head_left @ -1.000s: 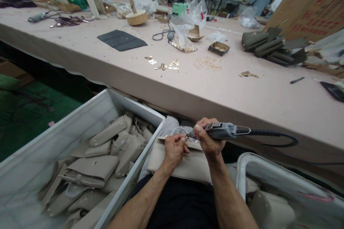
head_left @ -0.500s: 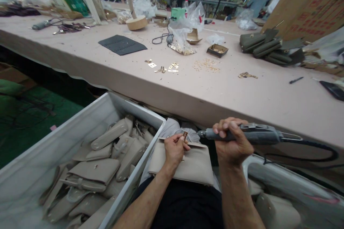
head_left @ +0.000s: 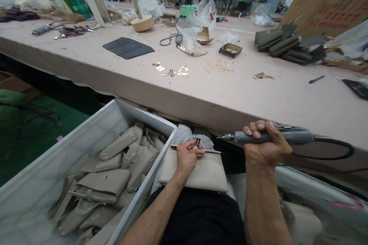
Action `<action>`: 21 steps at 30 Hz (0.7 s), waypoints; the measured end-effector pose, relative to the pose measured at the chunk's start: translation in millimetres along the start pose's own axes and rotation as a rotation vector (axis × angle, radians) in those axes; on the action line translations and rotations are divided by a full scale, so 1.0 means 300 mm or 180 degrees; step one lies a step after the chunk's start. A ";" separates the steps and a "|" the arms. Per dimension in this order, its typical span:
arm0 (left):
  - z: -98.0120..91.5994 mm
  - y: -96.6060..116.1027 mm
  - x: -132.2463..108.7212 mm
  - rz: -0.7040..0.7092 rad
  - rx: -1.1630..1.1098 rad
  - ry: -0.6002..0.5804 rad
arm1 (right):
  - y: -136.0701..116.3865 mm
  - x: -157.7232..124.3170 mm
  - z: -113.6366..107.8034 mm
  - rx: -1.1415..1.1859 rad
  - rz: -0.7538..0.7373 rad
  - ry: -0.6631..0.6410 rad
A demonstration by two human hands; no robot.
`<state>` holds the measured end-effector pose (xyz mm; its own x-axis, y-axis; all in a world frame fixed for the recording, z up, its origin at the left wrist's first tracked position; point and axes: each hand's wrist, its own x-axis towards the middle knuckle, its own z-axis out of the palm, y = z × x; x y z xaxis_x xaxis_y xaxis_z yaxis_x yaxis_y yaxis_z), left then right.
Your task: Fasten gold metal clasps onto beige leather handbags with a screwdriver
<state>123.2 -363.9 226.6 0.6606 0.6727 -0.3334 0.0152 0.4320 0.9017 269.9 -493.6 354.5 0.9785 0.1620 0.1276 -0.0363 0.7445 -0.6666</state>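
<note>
On my lap lies a beige handbag (head_left: 207, 172) with its flap edge raised toward the table. My left hand (head_left: 187, 157) rests over that edge, its thumb and fingers pinching a small metal plate with a slot (head_left: 197, 142). Whether those fingers also grip the flap is hard to see. Wrapped in my right hand (head_left: 266, 143) is a corded electric screwdriver (head_left: 297, 136), held level off to the right of the bag. Its thin bit points left toward my left hand, some way apart from it.
A grey bin (head_left: 143, 109) of beige bags stands at my left, another bin (head_left: 330, 183) at my right. Across the front runs the table edge. On the table lie metal plates (head_left: 183, 69), scattered screws (head_left: 220, 66), a small box (head_left: 230, 50) and dark green bags (head_left: 283, 44).
My right hand has drawn the electric screwdriver to the right, away from the bag. The metal plate in my left hand now stands more turned toward me.
</note>
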 end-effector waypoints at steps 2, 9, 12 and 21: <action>-0.001 0.005 -0.002 -0.0014 0.0010 -0.0007 | -0.009 0.064 -0.002 0.0089 -0.0059 0.0028; -0.013 0.013 0.009 -0.0112 0.0083 0.0040 | -0.009 0.527 0.063 0.0346 -0.0216 0.0239; -0.014 0.010 0.023 -0.0160 0.0005 0.0070 | 0.025 0.746 0.117 0.0347 -0.0210 0.0501; -0.006 -0.040 0.064 -0.0271 -0.0221 0.0346 | 0.236 1.074 0.206 0.0374 0.0138 0.1454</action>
<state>134.3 -355.2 208.9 0.5738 0.6913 -0.4392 0.0134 0.5282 0.8490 570.0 -348.5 393.9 0.9637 -0.0872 -0.2522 -0.0762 0.8158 -0.5732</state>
